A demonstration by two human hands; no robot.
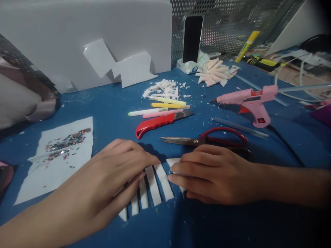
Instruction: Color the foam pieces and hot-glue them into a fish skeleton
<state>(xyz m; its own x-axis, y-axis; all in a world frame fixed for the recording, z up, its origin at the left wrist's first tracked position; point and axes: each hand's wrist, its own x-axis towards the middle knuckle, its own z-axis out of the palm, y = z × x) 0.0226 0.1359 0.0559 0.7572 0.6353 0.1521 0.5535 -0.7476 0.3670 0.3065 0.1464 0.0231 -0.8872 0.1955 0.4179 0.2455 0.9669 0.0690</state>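
Several white foam strips lie fanned out on the blue table between my hands. My left hand rests on their left side, fingers flat and pressing down on the strips. My right hand lies on the right side, its fingertips touching the rightmost strips, fingers stretched out together. Neither hand grips anything.
Red-handled scissors lie just behind my right hand. A red utility knife, coloured pens, a pink glue gun, foam scraps, a paper with glitter, a phone on a stand and white foam board surround them.
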